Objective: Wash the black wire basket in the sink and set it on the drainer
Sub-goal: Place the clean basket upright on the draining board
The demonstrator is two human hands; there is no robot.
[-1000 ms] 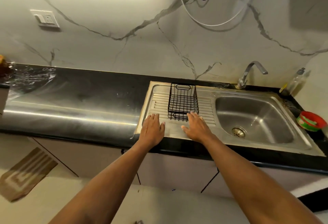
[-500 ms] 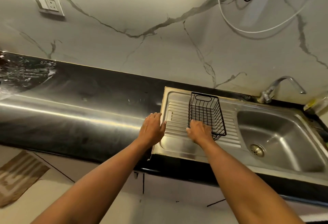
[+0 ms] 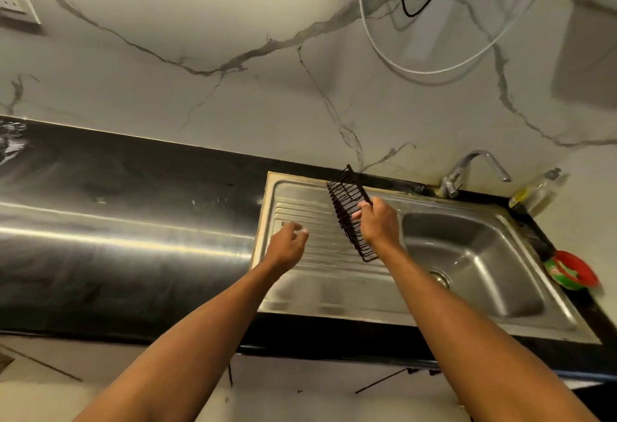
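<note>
The black wire basket [image 3: 347,208] hangs tilted on its side above the ribbed steel drainer [image 3: 300,214]. My right hand [image 3: 379,219] grips its rim, fingers curled round the wire. My left hand [image 3: 287,246] hovers over the drainer's left part with loosely bent fingers, holding nothing and apart from the basket. The steel sink bowl [image 3: 467,254] lies to the right, with its drain [image 3: 440,278] showing, under a curved tap [image 3: 467,167].
A clear soap bottle [image 3: 537,193] stands at the back right corner. A red and green tub [image 3: 572,269] sits on the counter right of the sink. The black countertop [image 3: 117,221] stretches left. Cables hang on the marble wall [image 3: 233,54].
My right hand has taken hold of the basket and lifted it off the drainer, tipping it onto its side. My left hand has lifted from the drainer edge. The camera has tilted up.
</note>
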